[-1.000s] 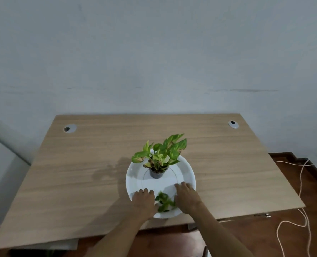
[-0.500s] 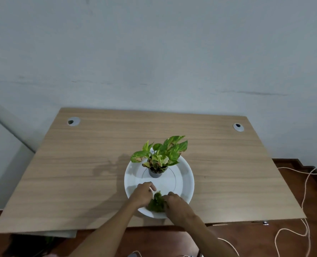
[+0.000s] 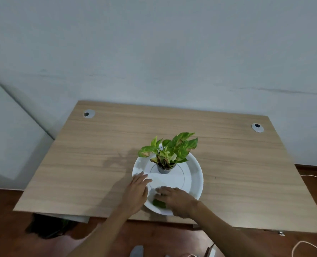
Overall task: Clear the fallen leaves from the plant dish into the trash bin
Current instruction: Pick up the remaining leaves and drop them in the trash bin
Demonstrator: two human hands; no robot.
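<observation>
Pale wall rises behind your wooden tabletop [image 3: 91,164], where a white dish [image 3: 194,175] sits near the front edge with a small potted plant [image 3: 168,153] standing at its middle. Your left hand [image 3: 135,193] lies flat with straight fingers over the dish's near-left rim. Your right hand [image 3: 176,198] curls over the fallen leaves [image 3: 158,203] at the near part of the dish, gathering them under its fingers. A white cord [image 3: 313,177] trails on the floor at the right.
</observation>
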